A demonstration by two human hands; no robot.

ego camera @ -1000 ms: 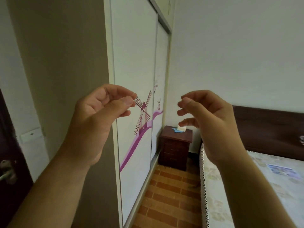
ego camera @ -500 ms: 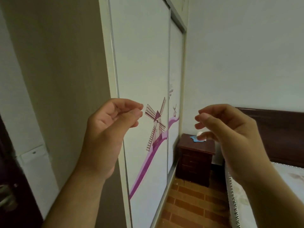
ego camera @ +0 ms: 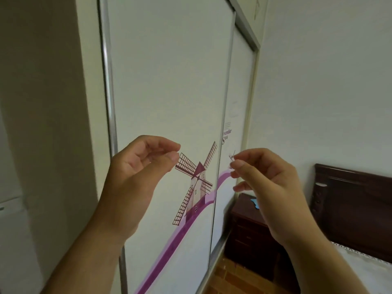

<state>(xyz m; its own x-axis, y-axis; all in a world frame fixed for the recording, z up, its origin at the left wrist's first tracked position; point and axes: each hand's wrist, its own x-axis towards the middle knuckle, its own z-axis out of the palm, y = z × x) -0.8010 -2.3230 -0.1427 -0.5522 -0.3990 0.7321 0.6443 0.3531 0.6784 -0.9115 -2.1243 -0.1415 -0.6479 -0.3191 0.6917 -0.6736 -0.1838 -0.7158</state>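
While both hands hang in the air in front of the door [ego camera: 165, 81], neither one touches it. The left hand [ego camera: 135, 172] is just left of the windmill [ego camera: 196, 181] painted on the door. Its fingers [ego camera: 161, 145] are curled in. The thumb tip sits almost on the first finger tip, with a tiny gap, and nothing shows between them. The right hand [ego camera: 265, 179] is just right of the windmill. Its fingers [ego camera: 261, 154] are curled too, and the thumb and first finger tips meet in a pinch. Nothing shows in that pinch either.

The door is tall, and its long side runs up and down. Its shiny edge [ego camera: 224, 102] stands just right of the windmill, between the windmill and the right hand. So I think the right hand is the nearer one to that edge. The door lies past the fingertips, away from the person. It looks like a door that slides sideways, so a push would have to go left or right, not up.

Up and right of the windmill, on the back door [ego camera: 239, 81], purple letters [ego camera: 227, 132] read "vender" and under them "Sea". The edge hides the start of the words. A dark nightstand [ego camera: 248, 230] stands down and right of the windmill.
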